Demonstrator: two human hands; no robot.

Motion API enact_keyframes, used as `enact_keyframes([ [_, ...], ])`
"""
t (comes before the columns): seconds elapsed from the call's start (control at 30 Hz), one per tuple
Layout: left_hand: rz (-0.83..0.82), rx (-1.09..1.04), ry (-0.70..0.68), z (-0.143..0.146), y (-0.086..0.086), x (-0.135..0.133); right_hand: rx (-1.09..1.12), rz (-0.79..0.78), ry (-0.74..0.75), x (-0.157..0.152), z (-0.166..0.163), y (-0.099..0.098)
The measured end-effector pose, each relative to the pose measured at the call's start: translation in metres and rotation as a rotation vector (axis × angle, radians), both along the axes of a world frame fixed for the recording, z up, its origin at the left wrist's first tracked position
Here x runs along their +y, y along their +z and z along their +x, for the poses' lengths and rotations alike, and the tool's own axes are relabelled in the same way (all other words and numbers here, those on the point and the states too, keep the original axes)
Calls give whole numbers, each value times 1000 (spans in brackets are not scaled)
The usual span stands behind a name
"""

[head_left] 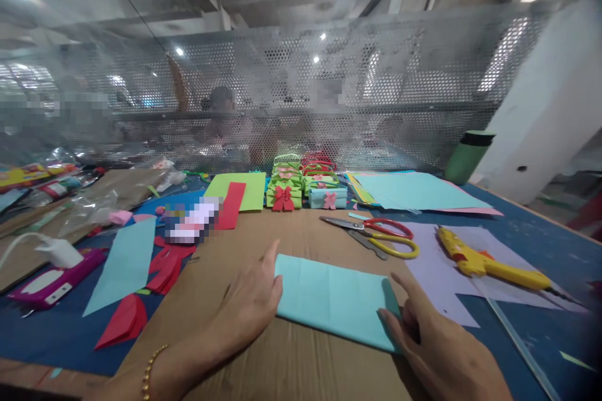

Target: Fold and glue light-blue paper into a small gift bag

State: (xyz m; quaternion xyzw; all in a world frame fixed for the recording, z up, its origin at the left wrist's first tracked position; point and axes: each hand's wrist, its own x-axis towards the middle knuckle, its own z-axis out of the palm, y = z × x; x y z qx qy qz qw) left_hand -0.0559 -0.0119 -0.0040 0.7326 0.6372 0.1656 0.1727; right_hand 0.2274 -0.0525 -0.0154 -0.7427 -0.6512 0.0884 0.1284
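A folded sheet of light blue paper (332, 297) lies on the brown cardboard, with faint upright creases across it. My left hand (254, 294) rests at its left edge, fingers stretched out and thumb touching the side. At the right end, my right hand (435, 332) has its thumb on the paper and its index finger by the far corner; the other fingers curl, partly hidden. Beyond the paper lie red- and yellow-handled scissors (390, 237). A yellow hot glue gun (489, 266) with a clear glue stick rests on lilac paper (423, 250) to the right.
Small green paper bags (285, 193) with bows and a light blue one (328, 198) stand at the back. Paper sheets (418, 191) are stacked behind the scissors, near a green tumbler (468, 160). Red paper pieces (123, 321) and a purple power strip (59, 282) lie left.
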Motion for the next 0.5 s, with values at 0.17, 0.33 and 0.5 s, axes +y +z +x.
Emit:
enact_keyframes([
  [0.17,6,11,9,3,3,-2,-2,-19,-5,2,0,0],
  [0.33,-11,38,12,2,5,-4,2,73,15,3,3,-5],
  [0.5,-10,65,-4,2,4,-3,15,103,20,3,4,-6],
])
